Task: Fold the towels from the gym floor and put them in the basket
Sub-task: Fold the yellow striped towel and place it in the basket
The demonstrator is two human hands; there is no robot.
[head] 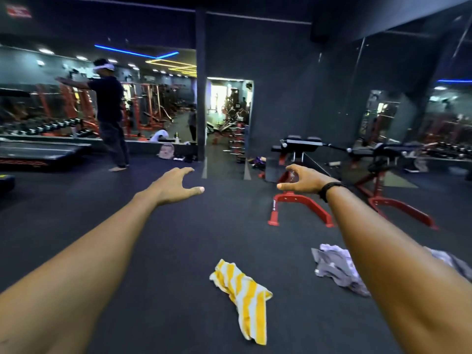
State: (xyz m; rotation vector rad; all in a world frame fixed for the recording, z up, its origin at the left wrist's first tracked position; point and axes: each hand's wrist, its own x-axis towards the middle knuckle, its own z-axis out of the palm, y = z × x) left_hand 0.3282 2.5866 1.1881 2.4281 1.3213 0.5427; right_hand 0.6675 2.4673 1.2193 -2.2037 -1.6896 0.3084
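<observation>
Both arms are extending forward above the dark gym floor [153,251]. The left hand [176,186] and right hand [304,181] are holding nothing, fingers spread and relaxed. A yellow-and-white striped towel [242,300] is lying crumpled on the floor between the forearms; a grey towel [334,269] is lying beside it, partly under the right forearm

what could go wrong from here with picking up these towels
Both hands, left hand and right hand, are empty and stretched out above the floor. The grey towel lies partly hidden under the right forearm, so it may be missed. No basket is in view, so the crumpled yellow striped towel has no visible destination.
</observation>
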